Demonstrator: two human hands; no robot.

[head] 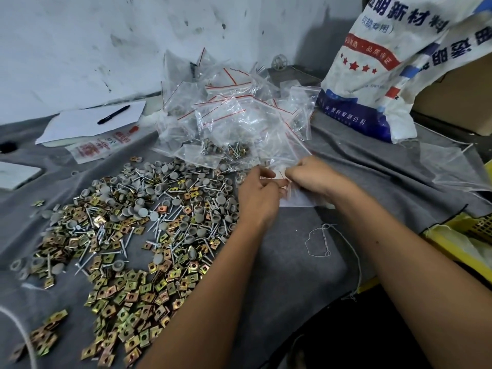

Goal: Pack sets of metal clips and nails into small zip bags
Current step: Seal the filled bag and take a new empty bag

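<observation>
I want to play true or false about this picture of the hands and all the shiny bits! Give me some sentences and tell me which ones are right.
1. Both hands are pinching one small zip bag. True: the left hand and right hand hold it between them.
2. The black pen lies on the pile of clips. False: it lies on white paper near the wall.
3. The loose metal clips and nails lie to the left of the hands. True.
4. The pile of zip bags is nearer the person than the hands are. False: it lies beyond the hands, toward the wall.
5. The big printed sack lies flat. False: it stands at the back right.
</observation>
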